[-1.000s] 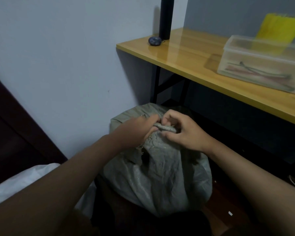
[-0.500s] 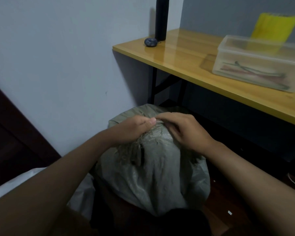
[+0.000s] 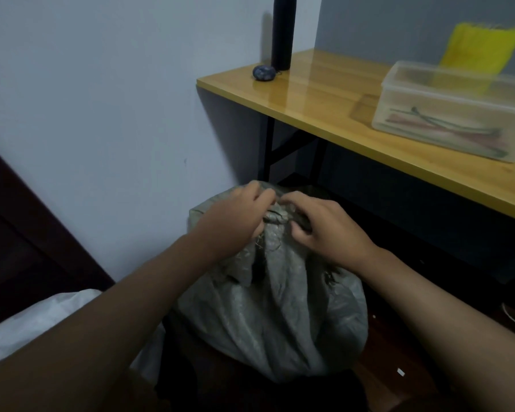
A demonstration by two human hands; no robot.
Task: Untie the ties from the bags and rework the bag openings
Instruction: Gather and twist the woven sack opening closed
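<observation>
A full grey woven sack (image 3: 274, 316) stands on the floor in front of me, its top gathered into a twisted neck (image 3: 275, 217). My left hand (image 3: 235, 221) grips the neck from the left, fingers curled over the bunched fabric. My right hand (image 3: 324, 227) comes from the right, with its fingertips curled onto the same neck. The two hands almost touch above the knot. Any tie on the neck is hidden among the folds and fingers.
A yellow wooden table (image 3: 339, 114) on black legs stands to the right and behind the sack. On it are a clear plastic box (image 3: 452, 114), a black bottle (image 3: 283, 31) and a small dark pouch (image 3: 263, 73). A white bag (image 3: 42, 328) lies at lower left.
My hands have shifted on the sack's neck. The right hand, which pinched the twisted end a second ago, now lies over it with fingertips on the gathered top. The left keeps gripping.
</observation>
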